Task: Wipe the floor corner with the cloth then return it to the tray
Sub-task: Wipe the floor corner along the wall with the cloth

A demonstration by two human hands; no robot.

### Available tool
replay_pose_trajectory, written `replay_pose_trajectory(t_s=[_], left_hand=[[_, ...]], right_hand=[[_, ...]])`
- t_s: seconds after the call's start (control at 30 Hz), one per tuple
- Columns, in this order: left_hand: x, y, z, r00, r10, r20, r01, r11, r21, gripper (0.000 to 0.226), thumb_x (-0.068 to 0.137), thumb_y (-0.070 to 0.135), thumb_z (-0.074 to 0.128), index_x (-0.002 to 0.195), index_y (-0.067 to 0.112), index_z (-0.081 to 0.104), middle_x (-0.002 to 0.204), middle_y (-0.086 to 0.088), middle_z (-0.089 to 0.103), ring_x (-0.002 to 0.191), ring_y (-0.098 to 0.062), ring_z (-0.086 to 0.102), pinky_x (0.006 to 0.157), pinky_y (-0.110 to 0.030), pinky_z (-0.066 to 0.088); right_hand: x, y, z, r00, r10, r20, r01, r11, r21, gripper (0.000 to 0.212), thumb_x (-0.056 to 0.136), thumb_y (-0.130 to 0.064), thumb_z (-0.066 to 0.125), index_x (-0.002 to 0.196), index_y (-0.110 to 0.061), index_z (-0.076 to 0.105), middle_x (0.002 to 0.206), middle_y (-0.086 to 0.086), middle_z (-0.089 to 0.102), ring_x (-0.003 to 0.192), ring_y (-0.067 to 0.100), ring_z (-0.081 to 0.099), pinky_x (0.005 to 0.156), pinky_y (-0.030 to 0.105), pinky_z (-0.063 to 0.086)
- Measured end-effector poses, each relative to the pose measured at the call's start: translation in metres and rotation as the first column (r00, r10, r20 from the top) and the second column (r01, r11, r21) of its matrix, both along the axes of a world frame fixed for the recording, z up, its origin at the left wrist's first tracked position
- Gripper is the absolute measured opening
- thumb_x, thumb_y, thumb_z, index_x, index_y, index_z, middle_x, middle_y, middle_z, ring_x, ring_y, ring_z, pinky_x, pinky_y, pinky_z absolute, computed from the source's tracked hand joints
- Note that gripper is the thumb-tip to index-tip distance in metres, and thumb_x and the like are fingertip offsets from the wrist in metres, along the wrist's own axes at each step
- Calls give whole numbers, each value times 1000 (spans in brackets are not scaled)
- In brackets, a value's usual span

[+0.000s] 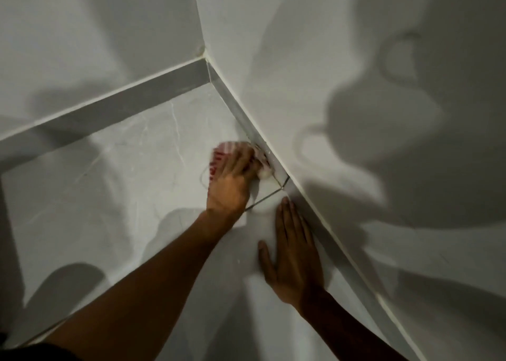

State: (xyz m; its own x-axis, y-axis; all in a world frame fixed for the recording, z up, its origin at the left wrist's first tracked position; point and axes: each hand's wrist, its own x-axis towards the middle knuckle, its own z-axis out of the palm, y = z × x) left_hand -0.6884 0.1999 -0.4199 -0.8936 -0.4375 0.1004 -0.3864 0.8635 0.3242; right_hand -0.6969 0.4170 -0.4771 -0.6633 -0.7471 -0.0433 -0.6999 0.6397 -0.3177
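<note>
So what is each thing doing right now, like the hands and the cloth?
Left hand: pressing the cloth onto the floor.
Cloth: red and white, bunched under the left hand, up against the skirting, blurred.
Right hand: empty, flat on the floor beside the skirting.
Floor: pale tiles, shadowed.
Skirting: grey strip along the wall.

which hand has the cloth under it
The left hand, pressing the red-and-white cloth onto the floor beside the skirting. The right hand lies flat on bare tile, holding nothing.

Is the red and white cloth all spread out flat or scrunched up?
Scrunched up. The red-and-white striped cloth is bunched under the left hand, pressed on the grey marble floor tile beside the skirting; it is blurred.
</note>
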Motion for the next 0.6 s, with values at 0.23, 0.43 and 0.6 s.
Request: replay_pose_trajectory(t_s=[0.23, 0.43, 0.6], left_hand=[[15, 41, -7, 999, -50, -10, 50, 997, 51, 47, 95, 4, 62, 141, 10, 68, 161, -20, 52, 154, -46, 40, 124, -63, 34], [18, 28, -15, 996, -83, -24, 83, 997, -2, 48, 101, 21, 44, 141, 14, 68, 160, -16, 55, 152, -41, 45, 122, -57, 41], [-4, 24, -13, 990, 138, 27, -140, 986, 95, 54, 98, 8, 54, 152, 15, 57, 170, -14, 41, 161, -40, 26, 132, -57, 23]], right_hand=[[-1, 1, 0, 999, 14, -46, -17, 998, -65, 84, 110, -54, 46, 174, -3, 30, 184, 15, 28, 173, 29, 27, 136, 51, 35], [-1, 0, -5, 999, -6, -54, 2, 997, -76, 87, 110, -56, 48, 177, -5, 24, 187, 13, 22, 174, 26, 23, 137, 50, 34], [1, 0, -3, 999, -11, -38, 10, 999, -33, 89, 110, -60, 42, 177, -5, 21, 187, 13, 19, 175, 27, 20, 138, 50, 32]])
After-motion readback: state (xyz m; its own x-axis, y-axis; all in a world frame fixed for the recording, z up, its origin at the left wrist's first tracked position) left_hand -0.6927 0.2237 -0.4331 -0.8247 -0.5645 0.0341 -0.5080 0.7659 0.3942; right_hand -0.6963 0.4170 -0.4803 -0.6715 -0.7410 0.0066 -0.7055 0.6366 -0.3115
